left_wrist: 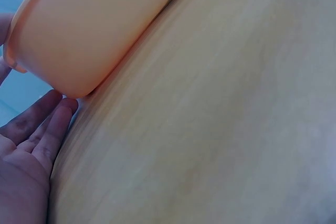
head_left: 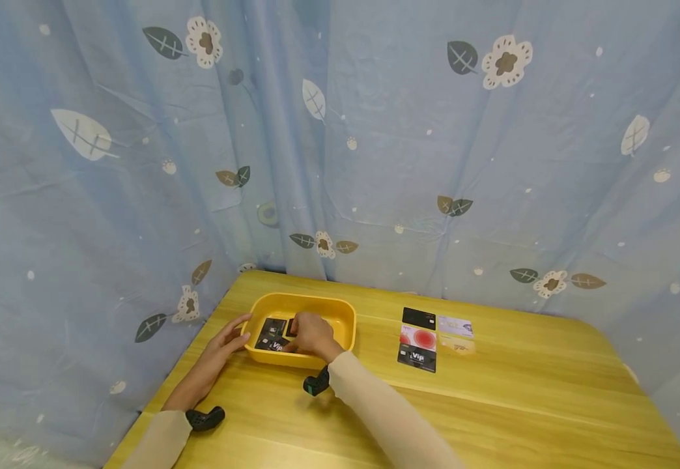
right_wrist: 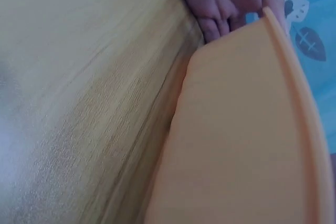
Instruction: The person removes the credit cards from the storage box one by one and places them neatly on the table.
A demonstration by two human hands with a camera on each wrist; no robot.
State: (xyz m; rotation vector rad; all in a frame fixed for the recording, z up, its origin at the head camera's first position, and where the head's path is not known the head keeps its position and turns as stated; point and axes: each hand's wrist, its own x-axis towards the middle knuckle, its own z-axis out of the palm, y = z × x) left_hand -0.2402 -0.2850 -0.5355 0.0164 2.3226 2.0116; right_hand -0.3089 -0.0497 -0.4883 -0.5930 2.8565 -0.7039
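Observation:
A yellow plastic bin stands at the table's left side with dark cards lying in it, one printed "Vip". My left hand holds the bin's left end, with fingers at the rim; in the left wrist view, more fingertips rest against its lower outer wall. Reaching over the near wall, my right hand has its fingers bent down inside the bin, right at a dark card. Its fingertips are partly hidden, and I cannot tell whether they pinch that card.
Right of the bin, several cards lie in two columns: a black card, a red-and-pink card, a dark "Vip" card, a pale purple card and a gold card. A blue patterned curtain hangs behind the wooden table.

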